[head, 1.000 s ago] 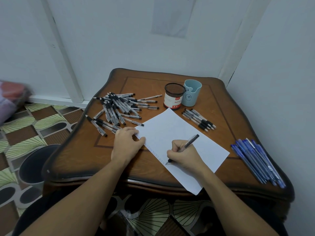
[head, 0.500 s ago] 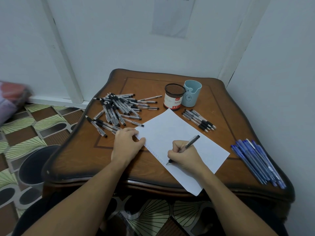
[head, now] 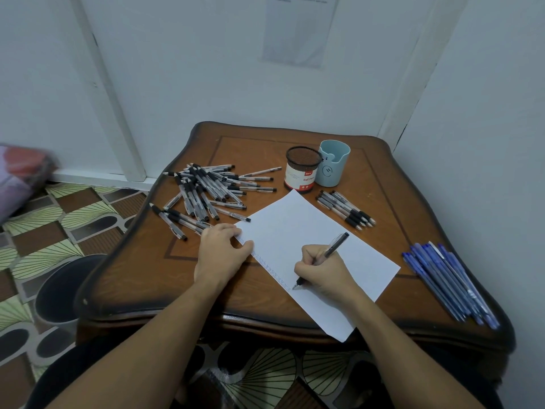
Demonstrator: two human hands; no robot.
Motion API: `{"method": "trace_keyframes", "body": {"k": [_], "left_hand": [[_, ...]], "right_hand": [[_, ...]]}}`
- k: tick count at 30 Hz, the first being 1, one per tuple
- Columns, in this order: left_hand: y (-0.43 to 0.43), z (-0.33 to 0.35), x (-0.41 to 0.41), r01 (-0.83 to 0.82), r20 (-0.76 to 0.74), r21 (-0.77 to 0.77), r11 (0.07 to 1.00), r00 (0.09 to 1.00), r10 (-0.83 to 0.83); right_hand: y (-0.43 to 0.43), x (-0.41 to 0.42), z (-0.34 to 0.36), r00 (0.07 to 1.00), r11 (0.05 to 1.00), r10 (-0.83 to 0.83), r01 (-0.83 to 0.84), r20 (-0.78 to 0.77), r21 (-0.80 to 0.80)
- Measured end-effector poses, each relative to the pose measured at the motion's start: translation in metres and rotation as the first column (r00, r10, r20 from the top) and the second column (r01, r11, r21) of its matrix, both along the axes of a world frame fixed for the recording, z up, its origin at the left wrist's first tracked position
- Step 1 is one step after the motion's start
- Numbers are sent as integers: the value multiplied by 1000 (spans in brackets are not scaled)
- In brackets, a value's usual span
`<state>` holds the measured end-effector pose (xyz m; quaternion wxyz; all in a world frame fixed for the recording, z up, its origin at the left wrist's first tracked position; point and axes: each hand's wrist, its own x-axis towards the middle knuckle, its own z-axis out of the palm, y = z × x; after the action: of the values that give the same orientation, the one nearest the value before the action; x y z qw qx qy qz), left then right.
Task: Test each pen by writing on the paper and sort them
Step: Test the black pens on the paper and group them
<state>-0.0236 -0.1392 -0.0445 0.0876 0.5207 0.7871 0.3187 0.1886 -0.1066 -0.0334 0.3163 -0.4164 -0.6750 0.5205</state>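
Clenched round pen [head: 327,255], my right hand [head: 324,273], centre frame; tip now slightly lower along mark row [head: 271,268]. Left hand [head: 221,252] still pins paper [head: 295,228]. Test ongoing.

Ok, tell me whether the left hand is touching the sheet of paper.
Touching. The head view shows the left hand resting its thumb and fingertips on the left edge of the paper, with no gap visible between them.

Glossy carved wood table [head: 383,184], matt white paper [head: 295,228], wire-mesh cup [head: 303,160].
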Motion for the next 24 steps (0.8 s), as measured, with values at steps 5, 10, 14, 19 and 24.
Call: {"method": "trace_keyframes", "body": {"k": [5,10,14,19,24], "left_hand": [[0,0,-1,3,5,6,1000,1000,-3],[0,1,1,-5,23,5,1000,1000,5],[0,2,1,-7,27,-5,1000,1000,7],[0,2,1,-6,19,-10,1000,1000,7],[-1,1,0,4,18,-12,1000,1000,-4]], "right_hand": [[3,0,-1,1000,1000,-25,25,-15,-14],[13,6,5,960,963,-193,145,-202,-227],[12,6,15,948,929,-235,154,-214,-337],[12,1,17,978,945,-205,185,-47,-271],[11,0,22,972,929,-230,205,-46,-308]]}}
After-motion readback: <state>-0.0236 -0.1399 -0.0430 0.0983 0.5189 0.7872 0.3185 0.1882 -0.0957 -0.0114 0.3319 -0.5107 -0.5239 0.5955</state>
